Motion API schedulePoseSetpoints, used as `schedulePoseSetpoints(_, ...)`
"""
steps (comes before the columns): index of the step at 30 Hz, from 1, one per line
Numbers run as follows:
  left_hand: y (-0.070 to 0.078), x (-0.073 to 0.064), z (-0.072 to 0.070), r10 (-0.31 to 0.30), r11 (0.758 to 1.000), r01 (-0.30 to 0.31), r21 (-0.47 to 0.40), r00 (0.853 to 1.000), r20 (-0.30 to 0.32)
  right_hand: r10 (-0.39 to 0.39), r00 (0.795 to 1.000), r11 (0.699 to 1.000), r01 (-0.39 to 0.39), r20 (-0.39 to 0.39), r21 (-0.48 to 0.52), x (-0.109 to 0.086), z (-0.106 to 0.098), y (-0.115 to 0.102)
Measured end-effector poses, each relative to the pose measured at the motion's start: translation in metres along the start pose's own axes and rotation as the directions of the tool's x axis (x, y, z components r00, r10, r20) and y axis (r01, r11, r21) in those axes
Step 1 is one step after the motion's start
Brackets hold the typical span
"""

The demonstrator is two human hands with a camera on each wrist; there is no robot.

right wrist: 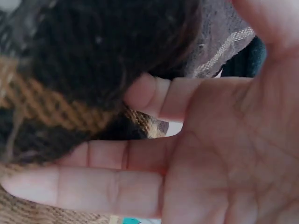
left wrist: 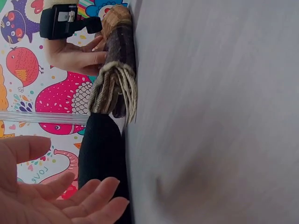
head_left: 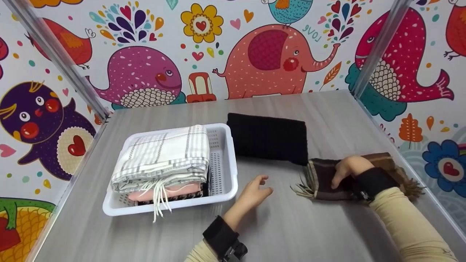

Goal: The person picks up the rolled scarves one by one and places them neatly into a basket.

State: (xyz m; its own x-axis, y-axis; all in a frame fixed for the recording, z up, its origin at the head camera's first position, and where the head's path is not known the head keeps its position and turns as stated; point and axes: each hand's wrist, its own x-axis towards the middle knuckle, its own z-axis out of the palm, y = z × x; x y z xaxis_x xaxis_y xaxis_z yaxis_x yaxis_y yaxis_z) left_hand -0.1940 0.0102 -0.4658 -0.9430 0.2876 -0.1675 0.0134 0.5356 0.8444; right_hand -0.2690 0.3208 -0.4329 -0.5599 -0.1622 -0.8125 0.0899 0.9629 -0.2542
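A brown plaid scarf [head_left: 327,178] with pale fringe lies folded at the right of the table. My right hand [head_left: 351,169] holds it, thumb across the top; in the right wrist view, the fingers [right wrist: 112,186] reach beneath the dark and tan fabric, their tips partly hidden. My left hand [head_left: 255,191] hovers over the table between basket and scarf, fingers spread and holding nothing. Its loosely bent fingers [left wrist: 96,200] appear in the left wrist view. A folded black knit cloth [head_left: 267,138] lies behind, its corner meeting the scarf's fringed end.
To the left stands a white plastic basket [head_left: 232,182]. Inside it, a folded white-and-grey checked scarf [head_left: 164,153] tops a pink folded cloth [head_left: 167,193] and a black-and-white patterned one, with fringe hanging over the front rim. Printed wall panels [head_left: 204,58] enclose the back and sides.
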Motion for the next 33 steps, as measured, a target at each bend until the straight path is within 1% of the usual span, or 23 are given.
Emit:
schedulePoseSetpoints(2, 0.0, 0.0, 0.0, -0.003, 1.0, 0.003, -0.009, 1.0, -0.004, -0.011, 1.0, 1.0, 0.011, 0.018, -0.008, -0.001, 0.004, -0.003)
schedulePoseSetpoints(4, -0.001, 0.0, 0.0, -0.013, 1.0, 0.012, -0.018, 1.0, -0.008, -0.025, 0.999, 1.0, 0.025, 0.02, -0.008, -0.003, 0.009, -0.006)
schedulePoseSetpoints(6, -0.001, 0.0, 0.0, -0.016, 1.0, 0.016, -0.023, 1.0, -0.01, -0.031, 0.999, 1.0, 0.031, 0.007, -0.006, -0.005, 0.014, -0.01)
schedulePoseSetpoints(10, -0.002, 0.0, 0.001, -0.018, 0.999, 0.018, -0.032, 1.0, -0.012, -0.034, 0.998, 0.999, 0.034, -0.046, -0.001, -0.007, 0.023, -0.019)
schedulePoseSetpoints(13, -0.003, 0.0, 0.001, -0.017, 0.999, 0.016, -0.044, 1.0, -0.012, -0.05, 0.998, 0.997, 0.048, -0.039, -0.054, -0.004, 0.025, -0.025)
schedulePoseSetpoints(17, -0.005, 0.001, 0.001, -0.02, 0.998, 0.02, -0.053, 1.0, -0.004, -0.11, 0.994, 0.98, 0.109, 0.008, -0.168, 0.002, 0.025, -0.035)
schedulePoseSetpoints(18, -0.005, 0.002, 0.001, -0.022, 0.998, 0.022, -0.051, 1.0, -0.002, -0.127, 0.992, 0.976, 0.127, 0.015, -0.179, 0.003, 0.026, -0.038)
schedulePoseSetpoints(20, -0.006, 0.003, 0.001, -0.026, 0.999, 0.026, -0.043, 1.0, -0.004, -0.156, 0.987, 0.974, 0.158, 0.021, -0.161, 0.006, 0.028, -0.046)
schedulePoseSetpoints(21, -0.007, 0.003, 0.0, -0.029, 0.999, 0.029, -0.038, 1.0, -0.005, -0.161, 0.987, 0.978, 0.162, 0.02, -0.131, 0.008, 0.029, -0.051)
schedulePoseSetpoints(24, -0.008, 0.006, -0.002, -0.044, 0.999, 0.044, -0.025, 0.999, -0.013, -0.178, 0.984, 0.982, 0.177, 0.0, -0.058, 0.009, 0.033, -0.067)
schedulePoseSetpoints(27, -0.009, 0.007, -0.003, -0.07, 0.997, 0.069, -0.021, 0.997, -0.03, -0.193, 0.981, 0.981, 0.193, -0.023, -0.03, 0.012, 0.037, -0.084)
schedulePoseSetpoints(30, -0.012, 0.007, -0.002, -0.102, 0.995, 0.1, -0.022, 0.993, -0.062, -0.216, 0.976, 0.975, 0.214, -0.037, -0.059, 0.017, 0.042, -0.104)
schedulePoseSetpoints(33, -0.014, 0.007, -0.002, -0.126, 0.992, 0.125, -0.026, 0.988, -0.088, -0.217, 0.975, 0.974, 0.213, -0.047, -0.081, 0.021, 0.046, -0.123)
